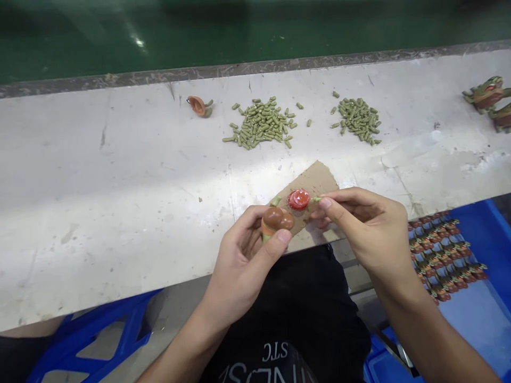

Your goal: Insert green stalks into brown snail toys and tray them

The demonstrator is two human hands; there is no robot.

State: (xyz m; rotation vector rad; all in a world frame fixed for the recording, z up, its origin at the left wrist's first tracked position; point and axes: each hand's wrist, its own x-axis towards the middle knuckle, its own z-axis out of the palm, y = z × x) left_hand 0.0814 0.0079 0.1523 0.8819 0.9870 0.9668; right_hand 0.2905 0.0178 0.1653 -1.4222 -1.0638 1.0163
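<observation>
Wrapped in my left hand point(249, 255) is a small brown, orange and green figure point(273, 218), its rounded brown end facing up. My right hand point(365, 229) pinches a tiny green peg point(316, 199) between thumb and forefinger. The peg's tip is close to the right side of a glossy red blob point(299, 198), perhaps glue in a small cap; I cannot tell if they touch. Under the blob lies a piece of brown cardboard point(318, 175) at the table's near edge.
Two piles of green pegs, a larger one point(263, 123) and a smaller one point(359, 119), lie beyond my hands. An orange-brown part point(197, 105) sits left of them. Painted figures point(487, 94) stand far right. A blue crate point(489, 234) with rows of figures is below right; a blue stool point(107, 340) is below left.
</observation>
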